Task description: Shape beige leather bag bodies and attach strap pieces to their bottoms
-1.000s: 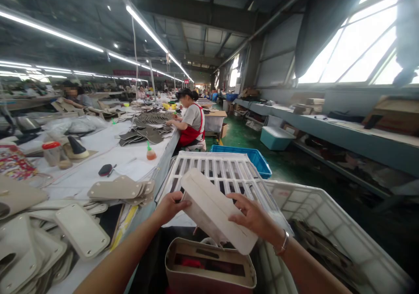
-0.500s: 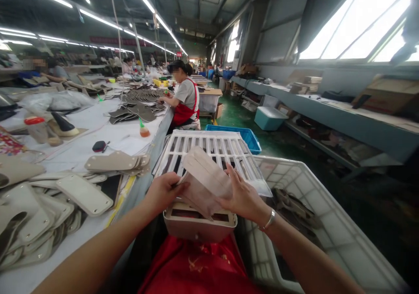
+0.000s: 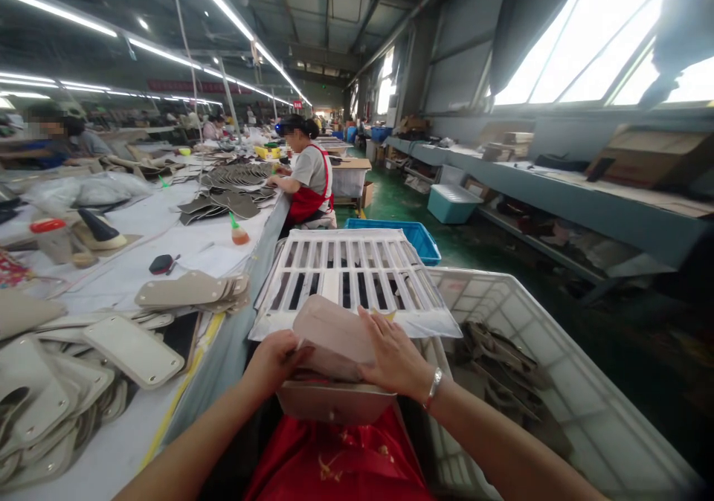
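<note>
Both my hands hold a beige folded leather piece (image 3: 329, 334) over an open beige bag body (image 3: 335, 404) that rests on my red apron (image 3: 335, 460). My left hand (image 3: 273, 363) grips the piece's left end, fingers curled round it. On the right end lies my right hand (image 3: 393, 356), fingers pressed onto the top, a silver bracelet at the wrist. The piece's lower part sits inside the bag's mouth.
A white slatted crate lid (image 3: 351, 274) lies just ahead. A large white crate (image 3: 535, 337) with dark scraps stands at right. Beige cut panels (image 3: 128, 348) cover the long table at left. A worker in a red apron (image 3: 306, 181) sits further along. Blue bin (image 3: 416, 237) beyond.
The beige piece has been lowered from chest height and turned down into the open bag on my lap. Both hands came down with it, and the view dropped lower.
</note>
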Available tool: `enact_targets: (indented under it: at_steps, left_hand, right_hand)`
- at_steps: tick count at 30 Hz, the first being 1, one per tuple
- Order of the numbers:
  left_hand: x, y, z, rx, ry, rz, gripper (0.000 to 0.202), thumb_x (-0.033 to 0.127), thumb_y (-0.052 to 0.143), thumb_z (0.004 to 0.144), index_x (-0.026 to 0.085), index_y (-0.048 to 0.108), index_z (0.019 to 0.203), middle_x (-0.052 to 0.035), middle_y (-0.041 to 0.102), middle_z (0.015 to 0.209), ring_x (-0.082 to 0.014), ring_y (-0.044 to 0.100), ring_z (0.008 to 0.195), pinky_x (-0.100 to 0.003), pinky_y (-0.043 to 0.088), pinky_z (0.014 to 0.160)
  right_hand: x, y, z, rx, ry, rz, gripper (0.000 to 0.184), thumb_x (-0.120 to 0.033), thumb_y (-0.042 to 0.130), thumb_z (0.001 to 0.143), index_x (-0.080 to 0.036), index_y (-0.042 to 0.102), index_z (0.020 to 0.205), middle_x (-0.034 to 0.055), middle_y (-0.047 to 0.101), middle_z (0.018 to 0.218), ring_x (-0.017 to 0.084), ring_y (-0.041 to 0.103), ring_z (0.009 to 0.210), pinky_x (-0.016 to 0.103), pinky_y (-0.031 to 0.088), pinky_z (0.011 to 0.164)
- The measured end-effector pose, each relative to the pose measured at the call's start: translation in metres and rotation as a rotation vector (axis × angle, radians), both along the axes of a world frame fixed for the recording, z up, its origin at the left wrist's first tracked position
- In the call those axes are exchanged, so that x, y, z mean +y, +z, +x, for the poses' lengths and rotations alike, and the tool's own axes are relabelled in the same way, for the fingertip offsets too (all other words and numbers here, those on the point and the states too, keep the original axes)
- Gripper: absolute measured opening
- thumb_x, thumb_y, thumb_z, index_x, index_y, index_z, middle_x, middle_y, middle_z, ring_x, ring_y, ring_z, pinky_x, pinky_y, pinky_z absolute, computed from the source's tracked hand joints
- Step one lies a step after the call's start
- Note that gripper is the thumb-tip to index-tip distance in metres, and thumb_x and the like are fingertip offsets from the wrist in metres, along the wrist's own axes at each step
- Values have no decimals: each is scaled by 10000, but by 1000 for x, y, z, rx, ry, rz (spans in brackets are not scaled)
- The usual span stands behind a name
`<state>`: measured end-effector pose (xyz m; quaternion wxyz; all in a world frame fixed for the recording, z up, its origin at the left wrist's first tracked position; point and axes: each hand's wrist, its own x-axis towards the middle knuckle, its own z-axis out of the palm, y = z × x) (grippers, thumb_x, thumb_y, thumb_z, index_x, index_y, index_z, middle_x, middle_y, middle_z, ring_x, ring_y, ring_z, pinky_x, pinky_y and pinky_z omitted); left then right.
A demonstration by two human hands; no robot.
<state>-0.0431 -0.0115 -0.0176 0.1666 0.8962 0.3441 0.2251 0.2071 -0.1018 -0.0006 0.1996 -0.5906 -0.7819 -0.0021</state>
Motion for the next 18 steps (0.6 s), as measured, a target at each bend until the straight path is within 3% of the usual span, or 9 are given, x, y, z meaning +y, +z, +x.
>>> enact_targets:
  at_steps: [3,6,14,18]
  left_hand:
    - [3,-8,-3,113,-57,-22,253,377,504,823,198,657,731,-31,624,747,-179,528,750,-291,370,720]
    - [5,-12,-9,166,-30,-54,176,349,562,779,215,674,806,-33,639,785,-196,535,780,-309,370,747]
    - [7,-28,-32,-94,204,-112,195,284,477,783,167,629,818,-59,603,910,-197,521,912,-326,386,861]
    - [4,-37,-39,-182,281,-232,201,222,436,771,166,623,822,-49,581,910,-182,524,898,-310,403,849]
  right_hand:
    - [1,-2,6,-78,68,-57,902,-313,613,641,-122,162,1398,152,442,1216,287,408,1099,431,324,934]
    - [6,-4,11,-119,110,-97,864,-297,581,665,-108,160,1397,149,453,1178,276,408,1083,419,327,919]
    - [29,-16,-5,-196,246,-128,889,-313,595,668,-100,142,1403,130,467,1108,252,443,974,394,371,861]
    - [31,-21,-13,-281,304,-117,869,-318,600,695,-135,140,1409,125,458,1123,248,445,949,380,387,822]
